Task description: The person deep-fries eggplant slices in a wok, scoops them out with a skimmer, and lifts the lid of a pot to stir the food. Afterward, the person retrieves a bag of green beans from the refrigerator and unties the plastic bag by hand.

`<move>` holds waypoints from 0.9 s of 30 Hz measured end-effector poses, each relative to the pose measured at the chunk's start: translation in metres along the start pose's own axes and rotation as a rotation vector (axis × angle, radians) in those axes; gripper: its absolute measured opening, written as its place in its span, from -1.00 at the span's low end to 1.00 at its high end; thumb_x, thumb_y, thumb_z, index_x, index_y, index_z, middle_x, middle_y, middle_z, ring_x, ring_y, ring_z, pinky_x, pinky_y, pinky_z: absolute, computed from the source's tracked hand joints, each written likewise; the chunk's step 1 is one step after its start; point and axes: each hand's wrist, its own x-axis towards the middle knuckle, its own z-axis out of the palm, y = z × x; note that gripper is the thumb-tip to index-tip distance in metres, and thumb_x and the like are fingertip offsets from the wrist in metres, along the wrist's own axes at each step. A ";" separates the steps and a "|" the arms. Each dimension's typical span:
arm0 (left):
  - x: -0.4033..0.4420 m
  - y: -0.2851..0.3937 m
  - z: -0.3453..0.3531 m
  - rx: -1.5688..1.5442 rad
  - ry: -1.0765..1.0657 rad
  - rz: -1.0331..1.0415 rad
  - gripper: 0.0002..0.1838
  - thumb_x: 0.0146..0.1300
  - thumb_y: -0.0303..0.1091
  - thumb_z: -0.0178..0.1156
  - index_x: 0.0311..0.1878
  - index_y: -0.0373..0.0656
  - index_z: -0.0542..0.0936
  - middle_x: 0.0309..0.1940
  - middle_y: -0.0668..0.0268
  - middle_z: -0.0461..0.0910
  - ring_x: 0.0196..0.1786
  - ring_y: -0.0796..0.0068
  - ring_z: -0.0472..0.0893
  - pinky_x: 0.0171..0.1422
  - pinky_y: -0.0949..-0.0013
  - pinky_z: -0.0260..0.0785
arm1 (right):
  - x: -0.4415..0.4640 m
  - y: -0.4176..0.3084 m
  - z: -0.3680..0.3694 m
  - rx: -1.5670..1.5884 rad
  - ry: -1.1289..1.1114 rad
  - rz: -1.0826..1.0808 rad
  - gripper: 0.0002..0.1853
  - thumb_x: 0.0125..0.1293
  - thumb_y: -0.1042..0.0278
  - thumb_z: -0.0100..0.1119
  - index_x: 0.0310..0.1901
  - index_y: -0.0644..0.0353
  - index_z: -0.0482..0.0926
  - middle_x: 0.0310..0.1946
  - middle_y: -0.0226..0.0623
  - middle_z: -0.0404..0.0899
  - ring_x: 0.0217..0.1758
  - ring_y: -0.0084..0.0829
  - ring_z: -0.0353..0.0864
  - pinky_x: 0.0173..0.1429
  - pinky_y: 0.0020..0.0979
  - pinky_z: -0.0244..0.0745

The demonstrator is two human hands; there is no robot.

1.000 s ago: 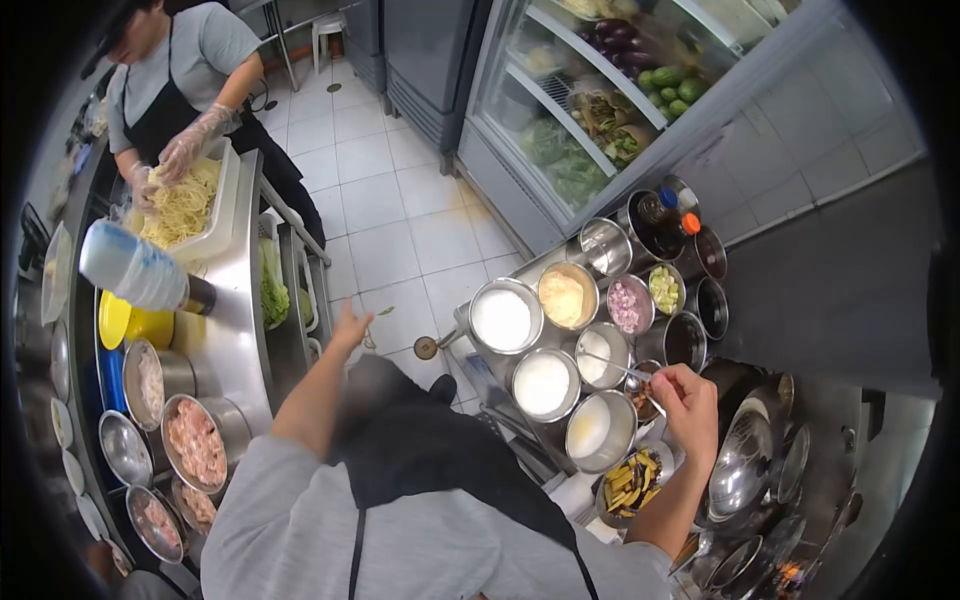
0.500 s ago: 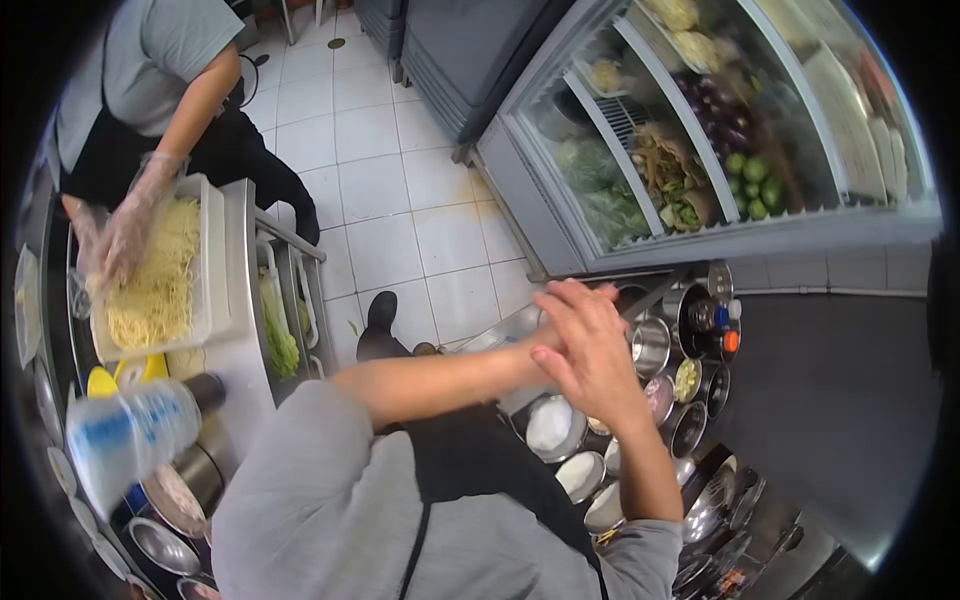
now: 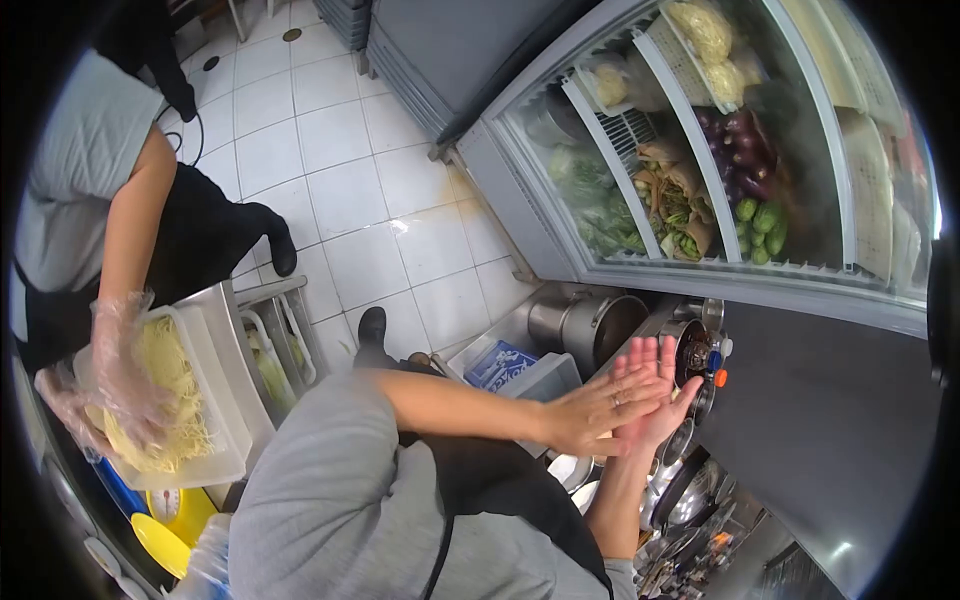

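Observation:
My left hand lies flat across the open palm of my right hand. Its fingers are stretched out, with the back of the hand facing up. The right hand is turned palm up, fingers straight and thumb apart. I see nothing held in either hand. Beneath and beyond them are metal pots and bowls, including a large pot and a bowl with dark contents. Bottles with orange and blue caps stand just right of my fingertips.
At left, a co-worker's gloved hands are in pale noodles in a white tray. A yellow kitchen scale sits below it. A glass-front fridge holds vegetables at upper right. A blue-and-white package lies near the big pot.
My hands have shifted right and swapped layers: the right hand now lies palm up beneath the left. The view has turned, and the co-worker's hands have moved lower in the picture.

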 end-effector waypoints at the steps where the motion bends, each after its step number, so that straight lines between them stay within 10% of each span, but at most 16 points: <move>1: -0.002 -0.013 -0.009 0.001 -0.067 0.023 -0.02 0.25 0.15 0.23 0.55 -0.27 0.09 0.59 0.06 0.00 0.65 0.00 -0.15 0.65 0.00 -0.27 | -0.004 0.007 0.005 0.017 0.068 0.050 -0.13 0.43 -0.44 -0.20 0.41 0.24 0.28 0.34 0.02 0.37 0.42 -0.04 0.36 0.44 0.00 0.32; 8: -0.047 -0.069 -0.065 0.346 -0.298 -0.063 -0.07 0.11 0.31 0.29 0.48 0.08 0.28 0.58 0.09 0.04 0.62 -0.04 -0.03 0.54 -0.30 -0.13 | 0.007 0.070 0.006 0.185 0.229 0.315 -0.16 0.41 -0.39 -0.07 0.38 0.28 0.29 0.32 0.02 0.40 0.37 -0.10 0.43 0.46 -0.09 0.31; 14: -0.067 -0.096 -0.124 0.546 -0.194 -0.441 -0.15 0.21 0.14 0.28 0.49 0.00 0.25 0.55 -0.08 0.02 0.55 -0.19 0.08 0.51 -0.21 0.04 | 0.058 0.095 0.011 -0.535 0.174 0.397 -0.27 0.49 -0.18 0.02 0.48 0.17 0.21 0.22 -0.13 0.48 0.26 -0.26 0.51 0.31 -0.24 0.38; 23: -0.040 -0.124 -0.194 0.568 -0.121 -0.632 -0.15 0.32 -0.12 0.20 0.59 0.09 0.02 0.46 -0.28 0.13 0.41 -0.32 0.29 0.49 -0.03 0.20 | 0.206 0.065 0.081 -1.012 -0.243 -0.077 -0.47 0.51 0.03 0.07 0.32 0.25 0.46 0.08 -0.15 0.64 0.04 -0.43 0.62 0.04 -0.41 0.53; 27: -0.020 -0.161 -0.220 0.610 -0.149 -0.663 -0.15 0.31 -0.16 0.21 0.59 0.03 0.01 0.44 -0.24 0.20 0.41 -0.24 0.32 0.47 0.00 0.23 | 0.296 0.024 0.147 -1.234 -0.448 -0.672 -0.48 0.44 0.03 0.12 0.21 0.32 0.53 0.05 0.00 0.64 0.08 -0.10 0.64 0.12 -0.21 0.52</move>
